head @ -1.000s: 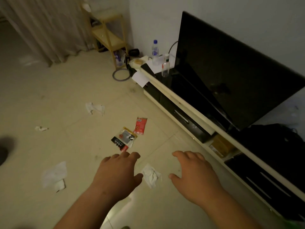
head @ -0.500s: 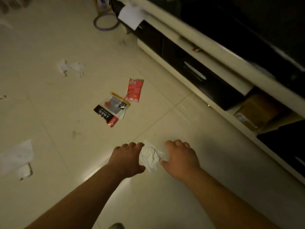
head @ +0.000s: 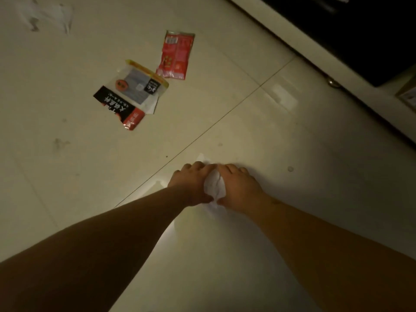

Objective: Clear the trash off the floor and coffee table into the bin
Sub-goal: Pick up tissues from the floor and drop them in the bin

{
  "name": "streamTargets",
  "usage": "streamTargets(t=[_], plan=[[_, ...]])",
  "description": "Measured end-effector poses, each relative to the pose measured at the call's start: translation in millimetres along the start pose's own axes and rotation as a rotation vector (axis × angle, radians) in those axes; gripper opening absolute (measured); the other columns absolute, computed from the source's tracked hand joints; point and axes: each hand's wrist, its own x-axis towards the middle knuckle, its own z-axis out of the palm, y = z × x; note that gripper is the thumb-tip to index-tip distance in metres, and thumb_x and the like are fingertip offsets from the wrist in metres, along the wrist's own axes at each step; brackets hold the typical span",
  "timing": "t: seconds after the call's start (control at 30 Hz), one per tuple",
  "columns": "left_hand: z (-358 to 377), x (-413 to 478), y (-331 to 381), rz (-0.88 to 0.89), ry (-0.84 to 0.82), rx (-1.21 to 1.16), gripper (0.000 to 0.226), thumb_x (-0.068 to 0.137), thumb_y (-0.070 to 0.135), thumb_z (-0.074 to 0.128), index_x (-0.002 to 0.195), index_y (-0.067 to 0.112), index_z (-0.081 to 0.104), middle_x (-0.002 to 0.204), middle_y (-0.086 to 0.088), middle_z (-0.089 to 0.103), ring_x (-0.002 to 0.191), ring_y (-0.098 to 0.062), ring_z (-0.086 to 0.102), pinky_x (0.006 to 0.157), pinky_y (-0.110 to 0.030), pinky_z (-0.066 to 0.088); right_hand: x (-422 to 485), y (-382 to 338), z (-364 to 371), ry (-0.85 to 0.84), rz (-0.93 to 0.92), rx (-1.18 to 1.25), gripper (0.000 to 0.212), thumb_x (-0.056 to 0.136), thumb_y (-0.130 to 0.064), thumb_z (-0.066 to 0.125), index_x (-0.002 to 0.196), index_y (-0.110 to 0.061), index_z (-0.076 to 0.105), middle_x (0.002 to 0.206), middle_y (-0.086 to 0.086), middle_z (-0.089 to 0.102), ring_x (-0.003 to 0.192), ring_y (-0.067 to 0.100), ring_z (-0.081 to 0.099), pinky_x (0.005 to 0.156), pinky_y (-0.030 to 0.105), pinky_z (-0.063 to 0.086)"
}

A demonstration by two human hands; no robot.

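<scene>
Both hands, the left hand (head: 191, 186) and right hand (head: 238, 188), are pressed together around a crumpled white tissue (head: 213, 186) low on the floor (head: 292, 221), so this first pickup looks barely begun. Beyond lie a black-and-clear wrapper (head: 130, 95), a red sachet (head: 176, 55) and, blurred at the far left, more tissue (head: 48, 15); no bin is in view.

Dim, yellowish light; soft glare on floor (head: 225, 233), blurred corners.
</scene>
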Motion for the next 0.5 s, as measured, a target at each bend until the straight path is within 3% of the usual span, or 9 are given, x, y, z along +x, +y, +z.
streamTargets(t=[0.13, 0.27, 0.37, 0.5], plan=[[20, 4, -7, 0.004, 0.089, 0.061, 0.085, 0.069, 0.058, 0.075, 0.141, 0.039, 0.035, 0.138, -0.001, 0.044, 0.118, -0.030, 0.043, 0.085, -0.042, 0.049, 8, 10, 31, 0.049, -0.017, -0.092, 0.093, 0.056, -0.055, 0.079, 0.134, -0.030, 0.034, 0.126, -0.002, 0.048, 0.115, 0.024, 0.048, 0.095, 0.041, 0.047], [24, 2, -7, 0.016, 0.079, -0.035, 0.055, 0.078, 0.042, 0.070, 0.128, 0.030, 0.050, 0.121, -0.002, 0.054, 0.106, -0.029, 0.052, 0.080, -0.038, 0.046, 17, 4, 44, 0.044, -0.049, -0.147, 0.042, 0.074, -0.045, 0.059, 0.112, -0.033, 0.048, 0.113, -0.001, 0.053, 0.104, 0.026, 0.049, 0.085, 0.040, 0.047], [24, 1, -10, -0.001, 0.038, -0.131, 0.035, 0.081, 0.032, 0.065, 0.113, 0.023, 0.055, 0.106, -0.003, 0.060, 0.095, -0.029, 0.061, 0.069, -0.032, 0.040, 11, -2, 41, 0.105, -0.046, 0.033, 0.015, 0.083, -0.030, 0.062, 0.092, -0.019, 0.057, 0.093, 0.010, 0.064, 0.087, 0.033, 0.061, 0.073, 0.041, 0.049], [12, -5, -13, 0.026, 0.066, -0.211, 0.029, 0.081, 0.025, 0.063, 0.110, 0.024, 0.059, 0.101, -0.004, 0.063, 0.090, -0.030, 0.063, 0.070, -0.034, 0.047, -2, -2, 26, 0.146, -0.026, 0.209, 0.014, 0.078, -0.028, 0.054, 0.081, -0.015, 0.058, 0.079, 0.012, 0.065, 0.076, 0.037, 0.063, 0.065, 0.039, 0.047]])
